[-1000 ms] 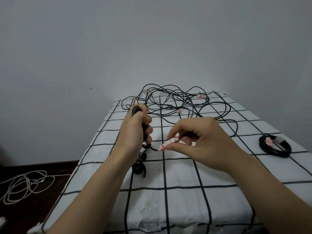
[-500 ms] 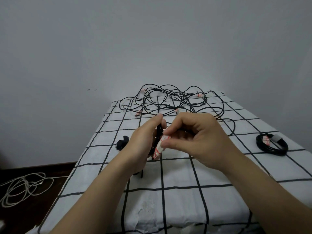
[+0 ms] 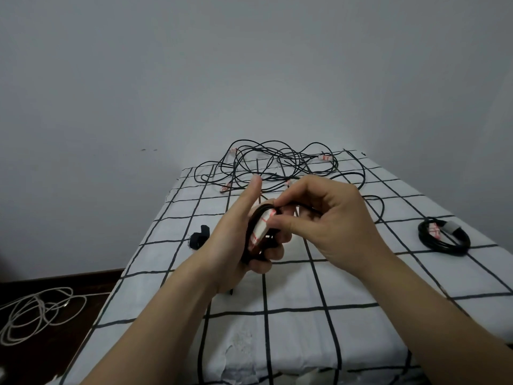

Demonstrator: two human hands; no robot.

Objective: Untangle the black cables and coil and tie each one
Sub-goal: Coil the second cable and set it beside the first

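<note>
Gripped in the left hand (image 3: 236, 240), fingers curled round it and thumb raised: a small coil of black cable (image 3: 251, 218), lifted clear of the counter (image 3: 291, 323). Pinched by the right hand (image 3: 327, 218) against that coil: the cable's white, red-marked taped end (image 3: 259, 232)

Looks light, thin and limp yet springy, so likely to unwind if let go. Best clamped across all the turns at once, as the left hand does, with the taped end pressed flat to them

Stands on edge, long axis running up and away from the wearer. Taped end laid along much the same line, lower tip nearer the wearer. Seems to trail a loose tail from under the right hand toward the tangle of black cables (image 3: 266, 165) beyond the coil

Left of the coil, on the counter: a black strap (image 3: 198, 237), probably for the tie. Well right of the coil: a finished bundle (image 3: 444, 243) with a grey band
</note>
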